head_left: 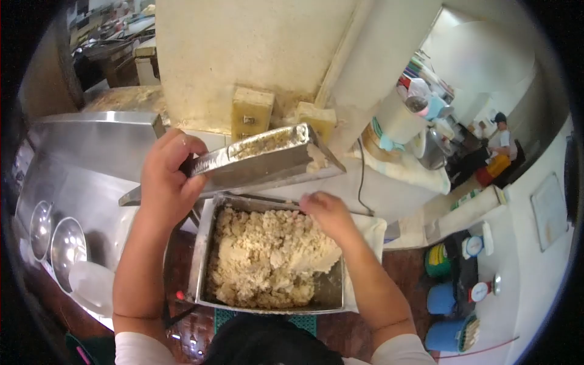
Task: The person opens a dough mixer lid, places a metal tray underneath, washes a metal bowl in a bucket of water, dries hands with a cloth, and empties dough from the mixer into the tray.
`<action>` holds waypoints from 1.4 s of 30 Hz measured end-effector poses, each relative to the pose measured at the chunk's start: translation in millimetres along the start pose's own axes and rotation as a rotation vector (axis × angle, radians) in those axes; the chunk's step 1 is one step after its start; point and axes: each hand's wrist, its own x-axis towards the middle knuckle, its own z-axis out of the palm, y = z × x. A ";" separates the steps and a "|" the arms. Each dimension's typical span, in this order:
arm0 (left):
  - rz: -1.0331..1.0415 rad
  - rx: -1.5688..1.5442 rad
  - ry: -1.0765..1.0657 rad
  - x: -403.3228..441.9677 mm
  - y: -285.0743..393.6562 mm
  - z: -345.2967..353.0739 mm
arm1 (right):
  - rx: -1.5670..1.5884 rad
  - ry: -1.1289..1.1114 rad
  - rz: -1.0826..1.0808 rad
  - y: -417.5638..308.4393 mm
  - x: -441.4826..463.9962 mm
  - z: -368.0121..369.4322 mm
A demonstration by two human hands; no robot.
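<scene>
My left hand (173, 176) is closed round the left part of a metal pan (261, 158), which is tilted on its side above the back of a deep metal tray (202, 261). Pale, crumbly dough (267, 255) fills most of that tray, and bare metal shows at its lower right corner. My right hand (325, 213) is at the tray's back right edge, its fingers pressed together beside the dough. Whether the fingers hold anything is hidden. Some pale residue clings to the pan's right end.
Left stands a metal sink (91, 164) with a metal bowl (68, 246) and a white container (91, 286). A cloth (368, 234) lies right of the tray. Blue buckets (441, 298) and a dial scale (479, 292) stand right. Another person (502, 146) is far right.
</scene>
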 end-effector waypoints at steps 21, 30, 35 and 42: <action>-0.011 -0.020 -0.031 9.2 -15.2 -3.6 | -0.769 -0.467 0.451 105.3 177.3 62.3; -0.030 -0.064 -0.023 9.8 -17.4 -4.3 | -0.741 -0.273 0.327 157.2 181.7 72.9; -0.072 -0.069 -0.009 9.8 -15.4 -3.4 | -0.786 -0.278 0.325 153.0 169.3 60.1; -0.084 -0.075 -0.007 10.4 -15.7 -0.7 | -0.174 0.152 0.088 201.6 143.2 55.7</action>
